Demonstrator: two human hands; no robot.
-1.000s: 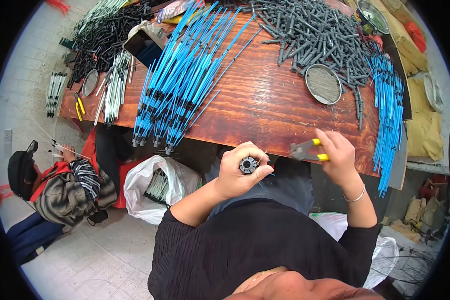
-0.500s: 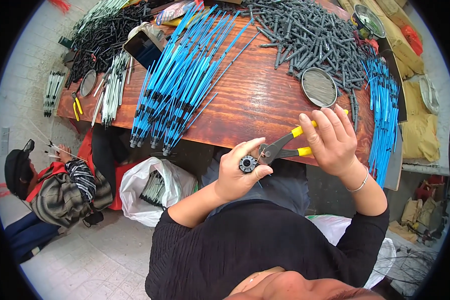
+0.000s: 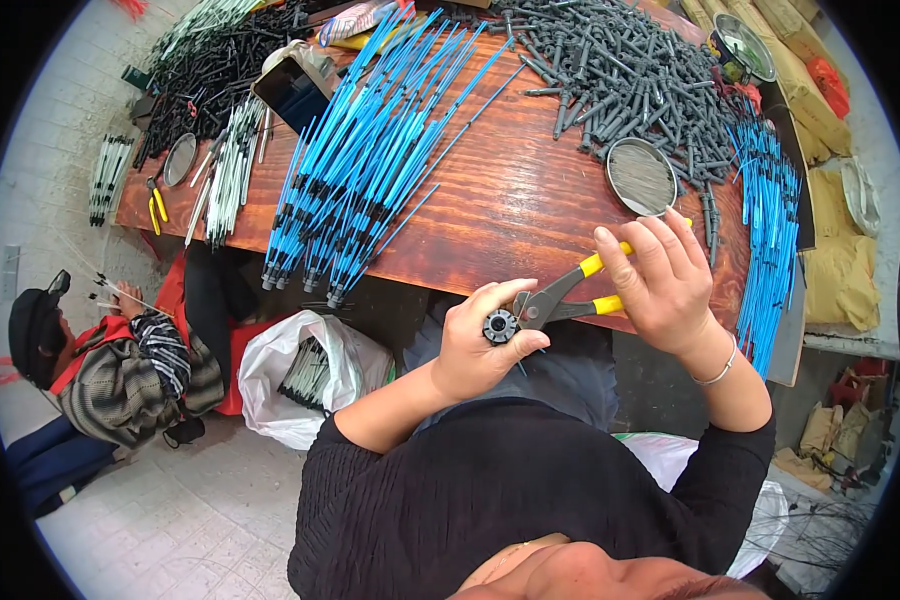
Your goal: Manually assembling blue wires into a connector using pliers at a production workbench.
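My left hand (image 3: 462, 350) is closed around a black cylindrical part (image 3: 500, 325), its round, slotted end facing up. A thin blue piece pokes out beneath those fingers. My right hand (image 3: 663, 275) grips yellow-handled pliers (image 3: 562, 297), with the handles spread apart. Their dark metal jaws sit right beside the black part, next to my left fingers; what lies between the jaws is too small to tell. Both hands are just in front of the table's near edge.
On the wooden table (image 3: 470, 220) lie a bundle of blue rods (image 3: 360, 170), a heap of grey plastic parts (image 3: 630, 80) and a round dish of thin pins (image 3: 641, 176). A white bag (image 3: 270, 400) stands at left, near a seated person (image 3: 120, 370).
Hands and pliers keep nearly the same pose, the black part sitting a touch further right. The whole view has shifted slightly.
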